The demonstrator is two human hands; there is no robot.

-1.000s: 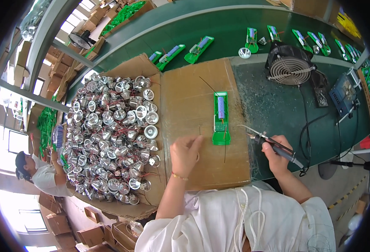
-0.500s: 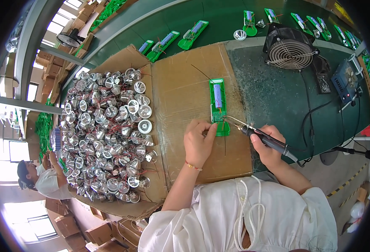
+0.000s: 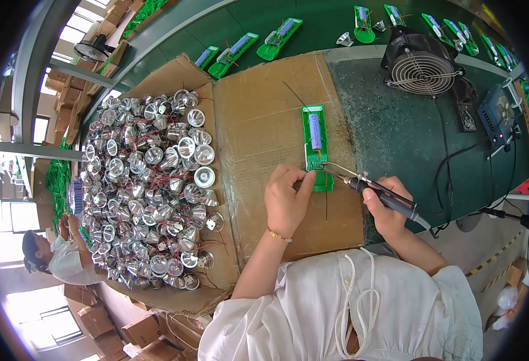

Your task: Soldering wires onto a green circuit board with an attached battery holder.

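Observation:
A green plastic housing lies lengthwise on the cardboard in front of me. It carries a purple cylindrical battery and, below it, a small green circuit board with thin wires. My left hand rests by the board's left side, thumb and fingers pinched together; whatever is between the fingertips is too small to make out. In my right hand is a soldering iron, gripped by its dark handle. Its thin metal tip reaches the board from the right, beside a thin tube running along the iron.
A cardboard box heaped with silver reflector cups and red wires stands left. Beyond are more green housings on a green belt, a black fan and a blue soldering station with cables. Another person works far left.
The view has shifted slightly, so the bench appears a little higher. Both hands keep their places around the board, and the iron's tip stays at it.

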